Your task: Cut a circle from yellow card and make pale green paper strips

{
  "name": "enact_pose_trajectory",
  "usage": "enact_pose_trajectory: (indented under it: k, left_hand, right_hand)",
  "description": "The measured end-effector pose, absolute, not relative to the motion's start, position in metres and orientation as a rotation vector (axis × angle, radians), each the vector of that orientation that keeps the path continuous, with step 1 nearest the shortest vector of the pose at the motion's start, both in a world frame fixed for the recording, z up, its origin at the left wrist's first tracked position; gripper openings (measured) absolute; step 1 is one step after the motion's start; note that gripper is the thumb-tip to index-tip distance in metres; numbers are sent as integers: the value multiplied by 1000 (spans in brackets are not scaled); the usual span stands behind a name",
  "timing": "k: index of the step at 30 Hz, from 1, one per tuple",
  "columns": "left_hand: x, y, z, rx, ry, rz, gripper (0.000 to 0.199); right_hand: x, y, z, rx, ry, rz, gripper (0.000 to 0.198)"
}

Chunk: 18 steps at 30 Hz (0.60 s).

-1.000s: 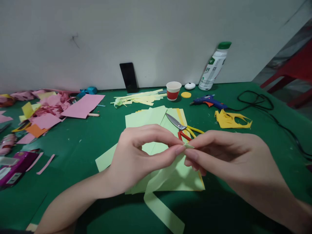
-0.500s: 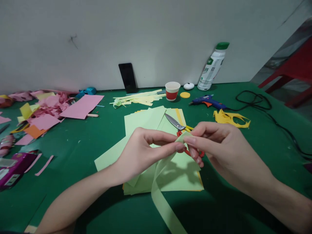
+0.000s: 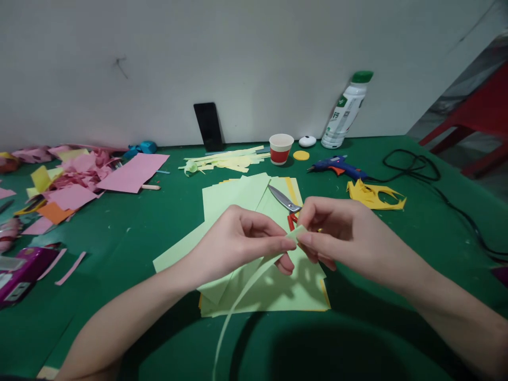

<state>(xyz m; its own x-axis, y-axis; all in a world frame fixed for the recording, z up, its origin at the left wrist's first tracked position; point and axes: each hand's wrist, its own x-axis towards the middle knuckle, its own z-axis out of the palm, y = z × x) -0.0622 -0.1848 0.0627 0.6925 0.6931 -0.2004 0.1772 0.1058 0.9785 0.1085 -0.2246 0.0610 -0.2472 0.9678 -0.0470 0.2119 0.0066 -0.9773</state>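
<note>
A long light-green paper strip (image 3: 248,283) is pinched near its top end by both hands, and its tail curves down past the near edge of the view. My left hand (image 3: 242,238) grips it between thumb and fingers. Close beside it, my right hand (image 3: 341,230) pinches the very tip. Beneath my hands lies a stack of light-green paper sheets (image 3: 238,198) with yellow ones showing at the edges. Scissors (image 3: 282,198) with red and yellow handles rest on the stack, their handles partly hidden behind my right hand.
Behind the stack are cut pale strips (image 3: 234,159), a paper cup (image 3: 281,149), a phone (image 3: 208,126) and a leaning bottle (image 3: 345,114). A blue glue gun (image 3: 339,166) with a black cord and yellow paper scraps (image 3: 373,194) lie right. Pink paper scraps (image 3: 87,180) and a purple device (image 3: 26,275) are left.
The strip's tail has swung left and turned edge-on. Both hands have shifted slightly, with the pinched end turned and now lower.
</note>
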Motion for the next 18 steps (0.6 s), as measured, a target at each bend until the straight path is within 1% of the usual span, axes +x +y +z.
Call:
enact_pose_trajectory:
  k: [3,7,11,13,16,18]
  left_hand:
    - [-62,-182,61,1418,735,324,13]
    - [-61,-183,60,1404,711,232,12]
    - [-60,-184,58,1378,699,175,10]
    - [-59,-183,58,1376,701,163,9]
    - [-59,-181,58,1376,712,179,8]
    - [-59,-181,58,1386,721,190,8]
  right_hand:
    - [108,-222,63,-1278,-1825,1213,17]
    - [108,-220,61,-1206,-1979,1223,21]
    - [120,-216,62,-1143,-2183,1123,19]
    - [129,-213,64,-1155,-2193,1131,19]
    - [141,-210,68,-1277,-2007,1171,22]
    - [144,-210,70,-1316,-1986,1171,22]
